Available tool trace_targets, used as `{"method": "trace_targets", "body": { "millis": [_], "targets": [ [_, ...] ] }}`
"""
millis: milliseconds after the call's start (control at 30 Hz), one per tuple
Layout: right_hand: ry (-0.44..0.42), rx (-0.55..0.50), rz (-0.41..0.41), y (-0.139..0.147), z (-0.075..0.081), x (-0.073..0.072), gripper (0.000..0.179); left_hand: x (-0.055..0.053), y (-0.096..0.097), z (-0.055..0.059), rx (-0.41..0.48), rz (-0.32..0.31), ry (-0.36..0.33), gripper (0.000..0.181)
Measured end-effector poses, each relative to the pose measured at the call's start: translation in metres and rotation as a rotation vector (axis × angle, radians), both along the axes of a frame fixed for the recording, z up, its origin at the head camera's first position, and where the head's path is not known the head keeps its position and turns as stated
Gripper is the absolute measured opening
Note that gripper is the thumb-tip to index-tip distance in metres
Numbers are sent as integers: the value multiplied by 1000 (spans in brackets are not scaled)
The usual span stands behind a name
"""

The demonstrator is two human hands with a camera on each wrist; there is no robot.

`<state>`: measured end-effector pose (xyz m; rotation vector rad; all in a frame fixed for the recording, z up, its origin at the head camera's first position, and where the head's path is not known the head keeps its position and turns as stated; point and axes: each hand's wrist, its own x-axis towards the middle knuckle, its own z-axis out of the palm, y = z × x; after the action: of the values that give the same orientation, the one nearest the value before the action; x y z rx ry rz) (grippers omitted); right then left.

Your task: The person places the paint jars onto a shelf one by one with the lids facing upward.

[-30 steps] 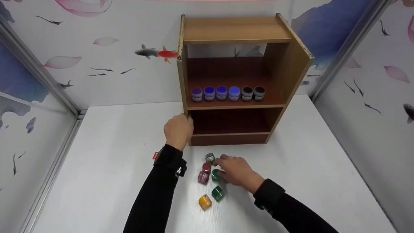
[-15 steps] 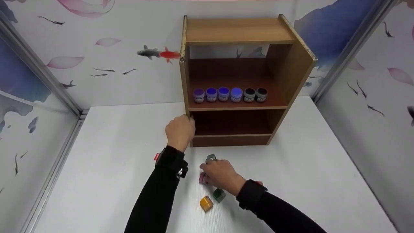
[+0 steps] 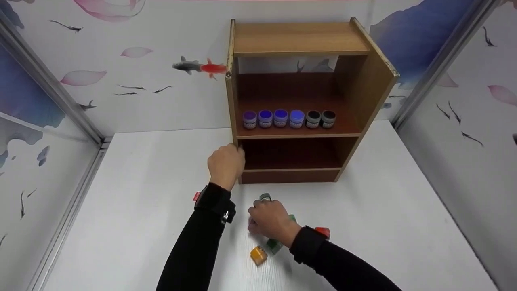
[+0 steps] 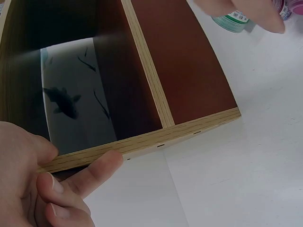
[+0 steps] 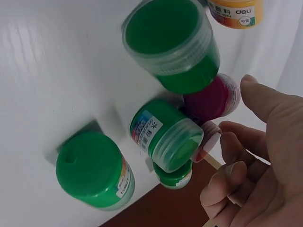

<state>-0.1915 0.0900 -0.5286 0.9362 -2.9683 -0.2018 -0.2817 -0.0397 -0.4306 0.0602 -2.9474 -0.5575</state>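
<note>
My left hand (image 3: 226,165) pinches the front edge of the left side panel of a wooden shelf unit (image 3: 301,38). In the left wrist view, thumb and index finger lie on either side of that edge (image 4: 142,143). My right hand (image 3: 270,218) is low over a cluster of paint jars in front of the unit. Seen from the right wrist, its thumb and index finger stand apart beside the lid of a magenta paint jar (image 5: 206,101), other fingers curled. Green paint jars (image 5: 165,135) and a small pink-red jar (image 5: 210,137) lie close by.
Several purple, blue and black paint jars (image 3: 297,118) stand in a row on the middle shelf. A yellow jar (image 3: 258,255) and a dark green jar (image 3: 274,245) lie nearest me. A red jar (image 3: 323,232) shows beside the right cuff, a grey-green one (image 3: 265,197) beyond the hand.
The right hand has moved left from the green jars to over the pink and magenta jars, which it now mostly covers. The left hand keeps its grip on the side panel.
</note>
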Motion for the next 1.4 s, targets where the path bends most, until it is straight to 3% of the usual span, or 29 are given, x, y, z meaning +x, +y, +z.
{"method": "trace_targets", "body": {
  "millis": [267, 533, 667, 833, 1100, 1400],
  "targets": [
    [-54, -17, 14, 2, -8, 0, 22, 1, 0, -1, -33, -2, -12, 41],
    [-167, -67, 67, 14, -3, -4, 35, -1, 0, 1, -38, -8, -13, 42],
    [-210, -108, 64, 16, -1, -4, 34, 0, 0, 1, -37, -5, -9, 42],
    [-158, -75, 72, 11, -3, -2, 23, 0, 0, 1, -36, -1, -6, 41],
    [-41, 71, 89, 2, -6, 1, 24, 0, 0, 0, -24, -3, -7, 40],
    [-91, 7, 107, 4, -7, -1, 20, 0, 0, 1, -11, -1, -18, 41]
  ]
}}
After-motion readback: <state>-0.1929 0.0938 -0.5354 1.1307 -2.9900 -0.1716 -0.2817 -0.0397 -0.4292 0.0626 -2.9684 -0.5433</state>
